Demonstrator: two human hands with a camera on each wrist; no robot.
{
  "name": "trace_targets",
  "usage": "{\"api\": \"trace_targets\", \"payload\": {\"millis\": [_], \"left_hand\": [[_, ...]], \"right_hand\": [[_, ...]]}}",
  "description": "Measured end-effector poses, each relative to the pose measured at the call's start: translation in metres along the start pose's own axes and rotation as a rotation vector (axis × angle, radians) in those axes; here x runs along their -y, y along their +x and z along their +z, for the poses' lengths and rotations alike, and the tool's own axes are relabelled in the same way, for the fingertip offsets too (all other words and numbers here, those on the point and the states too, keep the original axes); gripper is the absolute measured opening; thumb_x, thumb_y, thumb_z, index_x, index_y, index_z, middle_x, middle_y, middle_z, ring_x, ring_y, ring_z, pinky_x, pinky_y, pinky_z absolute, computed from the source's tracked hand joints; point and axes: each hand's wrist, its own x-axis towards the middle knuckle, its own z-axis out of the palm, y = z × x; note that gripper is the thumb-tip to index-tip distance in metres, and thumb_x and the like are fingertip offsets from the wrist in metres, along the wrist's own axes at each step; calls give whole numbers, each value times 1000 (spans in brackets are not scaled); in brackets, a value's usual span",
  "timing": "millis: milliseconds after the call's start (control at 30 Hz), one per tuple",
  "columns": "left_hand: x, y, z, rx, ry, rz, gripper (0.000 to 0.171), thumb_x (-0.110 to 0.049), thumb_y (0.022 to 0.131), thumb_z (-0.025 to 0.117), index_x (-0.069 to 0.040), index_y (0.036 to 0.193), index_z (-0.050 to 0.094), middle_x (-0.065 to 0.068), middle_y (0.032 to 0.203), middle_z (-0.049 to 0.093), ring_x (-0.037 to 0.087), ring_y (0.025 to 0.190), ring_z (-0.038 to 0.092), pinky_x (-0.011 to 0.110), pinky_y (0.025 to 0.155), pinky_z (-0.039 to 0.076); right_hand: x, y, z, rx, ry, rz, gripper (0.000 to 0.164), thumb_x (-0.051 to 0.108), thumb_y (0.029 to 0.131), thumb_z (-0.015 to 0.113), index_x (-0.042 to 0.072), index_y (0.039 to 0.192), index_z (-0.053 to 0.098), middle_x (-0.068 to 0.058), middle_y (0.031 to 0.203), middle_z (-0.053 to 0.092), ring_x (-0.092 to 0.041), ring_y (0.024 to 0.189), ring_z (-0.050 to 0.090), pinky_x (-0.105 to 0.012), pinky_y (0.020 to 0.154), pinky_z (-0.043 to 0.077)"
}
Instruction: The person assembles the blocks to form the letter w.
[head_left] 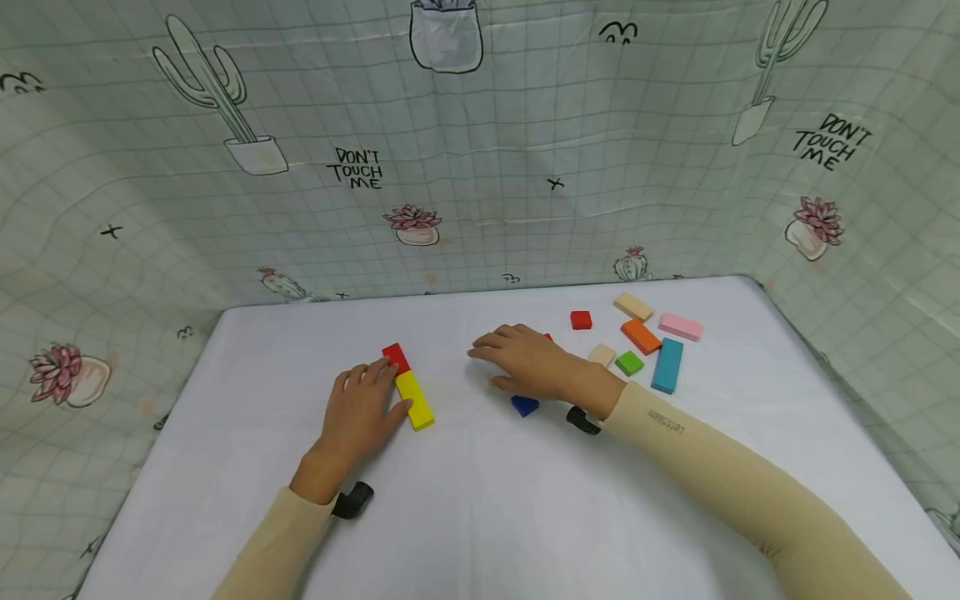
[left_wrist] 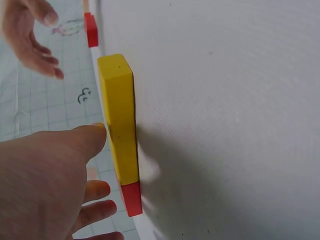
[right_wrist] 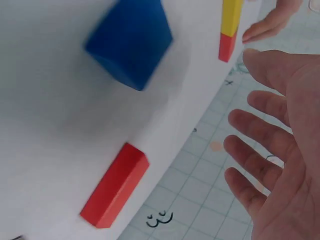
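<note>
On the left of the white table, a yellow block [head_left: 415, 402] lies end to end with a red block [head_left: 395, 357]. My left hand [head_left: 358, 412] is beside this pair, its fingers loosely bent, the thumb tip right at the yellow block's side and a fingertip at the red one. To the right, my right hand [head_left: 534, 364] is held over the table with fingers spread and nothing in its grasp. A blue block [right_wrist: 131, 42] and a long red block [right_wrist: 115, 187] lie near it in the right wrist view; the hand hides most of that red block in the head view.
Right of my right hand lie a small red block [head_left: 581, 320], two beige blocks [head_left: 633, 306], an orange block [head_left: 641, 337], a pink block [head_left: 681, 326], a green block [head_left: 629, 362] and a teal block [head_left: 667, 365]. A patterned cloth [head_left: 480, 167] hangs around the table.
</note>
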Motion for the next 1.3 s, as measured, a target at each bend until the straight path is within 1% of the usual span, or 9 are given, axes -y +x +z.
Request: {"api": "trace_targets", "payload": {"millis": [167, 300, 533, 667, 800, 900, 1000, 1167, 1300], "left_hand": [[2, 1, 2, 16, -4, -3, 65, -35, 99, 75, 3, 148, 56, 22, 153, 54, 43, 136, 50, 60, 118, 37], [3, 2, 3, 30, -5, -5, 66, -36, 99, 75, 3, 149, 55, 22, 154, 53, 43, 137, 50, 61, 118, 36], [3, 2, 4, 39, -1, -10, 65, -36, 100, 74, 4, 149, 56, 22, 154, 54, 43, 136, 50, 61, 118, 36], [2, 2, 4, 43, -7, -8, 65, -35, 100, 74, 4, 148, 56, 22, 154, 54, 44, 137, 50, 61, 118, 36], [0, 2, 3, 47, -1, -5, 64, -35, 100, 74, 4, 148, 56, 22, 155, 54, 44, 137, 50, 61, 118, 36], [0, 1, 2, 48, 9, -4, 64, -35, 100, 73, 4, 148, 57, 22, 155, 54, 43, 137, 50, 61, 118, 36], [0, 1, 2, 47, 17, -1, 64, -35, 100, 73, 4, 148, 57, 22, 154, 54, 43, 137, 50, 61, 118, 36], [-1, 2, 3, 49, 16, 5, 63, -34, 100, 74, 4, 148, 57, 22, 156, 52, 43, 137, 49, 61, 118, 36], [0, 2, 4, 52, 8, 9, 61, -33, 100, 74, 3, 147, 57, 22, 156, 52, 44, 138, 49, 61, 118, 36]], "right_hand": [[0, -19, 5, -41, -9, -5, 54, 26, 99, 78, 7, 146, 60, -11, 146, 63, -32, 135, 58, -48, 114, 47], [0, -33, 9, -48, -6, 12, 56, 28, 98, 79, 6, 146, 60, -12, 146, 63, -33, 135, 57, -50, 114, 47], [2, -50, 18, -2, -22, 52, 60, 34, 97, 80, 9, 148, 60, -12, 148, 62, -33, 138, 55, -51, 116, 46], [1, -56, 24, 2, -34, 59, 61, 34, 95, 81, 10, 147, 61, -11, 147, 62, -32, 137, 55, -50, 115, 47], [2, -60, 27, -1, -19, 58, 58, 31, 95, 82, 9, 144, 63, -11, 144, 64, -33, 136, 56, -51, 113, 49], [3, -62, 28, -20, -9, 48, 54, 26, 93, 84, 8, 140, 66, -11, 139, 67, -33, 131, 59, -50, 110, 51], [2, -63, 30, -41, -23, 33, 49, 24, 92, 85, 7, 135, 69, -11, 132, 70, -31, 125, 63, -48, 107, 54], [1, -65, 32, -44, -42, 28, 42, 22, 93, 84, 9, 130, 72, -10, 124, 72, -29, 119, 65, -46, 104, 56], [1, -66, 32, -43, -40, 28, 39, 20, 93, 84, 9, 129, 72, -9, 122, 73, -28, 117, 66, -45, 103, 56]]}}
